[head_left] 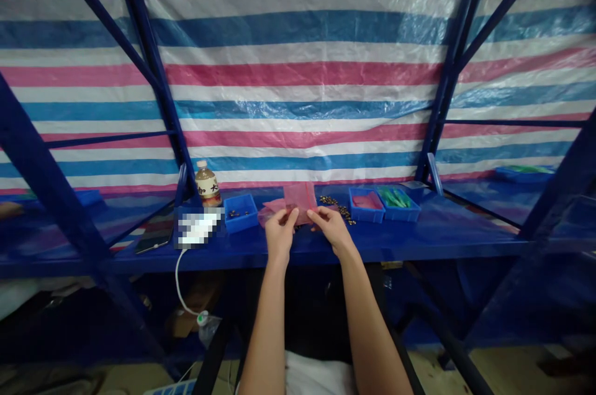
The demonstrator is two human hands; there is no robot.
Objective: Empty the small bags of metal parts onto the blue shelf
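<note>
Both my hands are raised over the blue workbench [419, 236]. My left hand [280, 231] and my right hand [331, 226] each pinch a lower corner of a small pink translucent plastic bag [300, 198], holding it upright between them. More pink bags [271, 207] lie on the bench just behind my left hand. A loose pile of small brass-coloured metal parts [334, 204] lies right behind my right hand.
A small blue tray of metal parts [240, 213] and a brown bottle [207, 185] stand left of the hands, beside a blurred white item with a cable [180, 286]. Right of the hands sit a blue tray of pink bags [366, 204] and one with green pieces [397, 201]. Blue frame posts rise around.
</note>
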